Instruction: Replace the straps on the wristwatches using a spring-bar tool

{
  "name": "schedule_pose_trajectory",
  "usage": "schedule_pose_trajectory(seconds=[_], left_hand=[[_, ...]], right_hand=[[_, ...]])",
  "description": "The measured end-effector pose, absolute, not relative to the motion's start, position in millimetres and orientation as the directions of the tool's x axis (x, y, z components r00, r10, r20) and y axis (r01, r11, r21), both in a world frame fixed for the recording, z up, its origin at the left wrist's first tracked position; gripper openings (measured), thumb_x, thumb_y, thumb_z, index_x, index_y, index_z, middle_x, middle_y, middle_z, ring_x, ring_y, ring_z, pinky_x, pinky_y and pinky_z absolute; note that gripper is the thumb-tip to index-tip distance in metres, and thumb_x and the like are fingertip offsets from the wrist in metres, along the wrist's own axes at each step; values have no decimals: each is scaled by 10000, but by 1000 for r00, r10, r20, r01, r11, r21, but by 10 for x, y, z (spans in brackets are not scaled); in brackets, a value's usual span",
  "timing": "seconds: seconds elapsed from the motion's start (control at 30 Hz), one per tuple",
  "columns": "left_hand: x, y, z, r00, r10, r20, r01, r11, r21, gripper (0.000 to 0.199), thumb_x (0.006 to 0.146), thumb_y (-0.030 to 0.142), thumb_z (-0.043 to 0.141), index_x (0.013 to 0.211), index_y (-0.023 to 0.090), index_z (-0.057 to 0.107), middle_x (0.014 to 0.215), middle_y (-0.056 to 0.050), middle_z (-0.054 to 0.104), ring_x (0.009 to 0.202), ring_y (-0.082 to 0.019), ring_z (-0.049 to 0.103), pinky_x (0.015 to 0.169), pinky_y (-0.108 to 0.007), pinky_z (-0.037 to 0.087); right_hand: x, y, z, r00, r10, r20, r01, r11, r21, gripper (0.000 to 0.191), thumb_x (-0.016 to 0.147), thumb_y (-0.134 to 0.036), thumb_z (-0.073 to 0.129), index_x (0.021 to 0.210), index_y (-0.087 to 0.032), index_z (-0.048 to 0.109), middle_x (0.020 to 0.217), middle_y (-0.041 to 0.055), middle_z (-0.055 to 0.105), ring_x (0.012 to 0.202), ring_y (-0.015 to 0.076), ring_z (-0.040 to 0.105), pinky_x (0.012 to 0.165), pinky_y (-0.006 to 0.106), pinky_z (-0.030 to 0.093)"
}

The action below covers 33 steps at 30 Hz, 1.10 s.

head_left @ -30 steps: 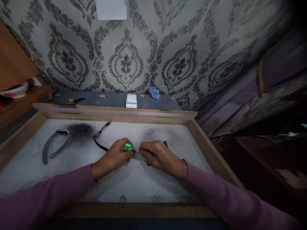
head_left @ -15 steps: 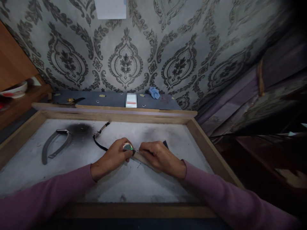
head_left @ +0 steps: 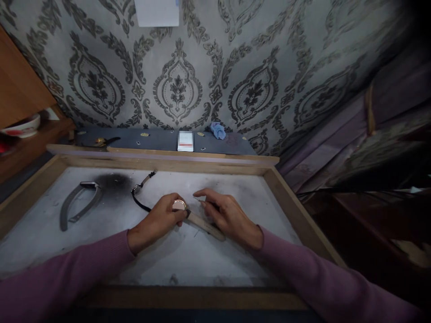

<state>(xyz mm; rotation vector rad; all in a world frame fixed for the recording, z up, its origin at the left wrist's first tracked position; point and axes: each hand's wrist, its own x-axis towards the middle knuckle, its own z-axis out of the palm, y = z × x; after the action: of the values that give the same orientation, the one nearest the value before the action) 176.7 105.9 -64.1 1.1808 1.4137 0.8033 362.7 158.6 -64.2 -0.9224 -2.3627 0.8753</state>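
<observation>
My left hand [head_left: 164,213] is closed around the case of a wristwatch [head_left: 179,205], thumb at its lower edge. The round side facing up looks pale with a shiny rim. Its beige strap [head_left: 205,225] slants down to the right, its end near my right palm. My right hand [head_left: 227,215] pinches a small thin metal tool [head_left: 197,198] between thumb and forefinger, just right of the watch and apart from it; its exact kind is unclear. A second watch with a thin black strap [head_left: 135,188] lies beyond my left hand. Further left lies a watch with a grey band [head_left: 81,204].
A wooden frame [head_left: 188,162] borders the white, smudged work surface [head_left: 161,269]. Behind it, a dark ledge carries a small white box [head_left: 186,141], a crumpled blue cloth [head_left: 218,130] and a black-and-gold item [head_left: 101,141]. A bowl [head_left: 23,127] stands on the left shelf.
My right hand has lifted the metal tool away from the watch's edge, and its fingers have opened out somewhat. More strap shows. The watch's upper side looks paler, without the green glint. My left hand stays put.
</observation>
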Motion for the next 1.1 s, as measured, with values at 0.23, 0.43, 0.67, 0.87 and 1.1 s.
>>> schedule_pose_trajectory(seconds=[0.23, 0.43, 0.67, 0.87, 1.1], left_hand=[[1778, 1061, -648, 49, 949, -313, 183, 299, 936, 71, 671, 173, 549, 735, 165, 521, 515, 54, 490, 499, -93, 436, 472, -204, 288], [1791, 1057, -638, 43, 945, -324, 155, 314, 937, 74, 670, 164, 550, 740, 162, 524, 491, 63, 479, 478, -85, 412, 464, -200, 278], [1783, 1048, -640, 48, 941, -335, 153, 325, 933, 75, 691, 162, 552, 763, 151, 533, 505, 61, 491, 476, -77, 406, 458, -199, 263], [1788, 1048, -632, 64, 940, -336, 126, 326, 937, 65, 703, 167, 555, 758, 156, 521, 503, 62, 487, 466, -72, 398, 455, -201, 252], [1785, 1040, -651, 70, 947, -313, 104, 305, 947, 81, 708, 204, 580, 744, 161, 522, 504, 52, 501, 477, -84, 424, 463, -209, 258]], right_hand=[[3528, 1520, -701, -671, 739, 64, 414, 445, -794, 211, 842, -180, 492, 891, -144, 694, 770, 46, 657, 669, 144, 556, 597, 243, 400], [3469, 1470, -805, -611, 791, -39, 301, 187, -935, 217, 812, -263, 573, 900, -120, 711, 648, 17, 600, 554, 108, 460, 494, 222, 348], [3471, 1479, -779, -622, 783, -1, 224, 177, -959, 162, 792, -214, 580, 809, -147, 727, 690, 11, 590, 569, 96, 474, 493, 214, 355], [3472, 1483, -775, -632, 774, 25, 202, 196, -960, 148, 789, -203, 600, 788, -161, 742, 684, 12, 594, 571, 99, 494, 508, 222, 373], [3465, 1494, -808, -629, 776, 44, 202, 217, -955, 145, 780, -205, 609, 775, -176, 751, 683, 10, 608, 586, 99, 511, 517, 218, 386]])
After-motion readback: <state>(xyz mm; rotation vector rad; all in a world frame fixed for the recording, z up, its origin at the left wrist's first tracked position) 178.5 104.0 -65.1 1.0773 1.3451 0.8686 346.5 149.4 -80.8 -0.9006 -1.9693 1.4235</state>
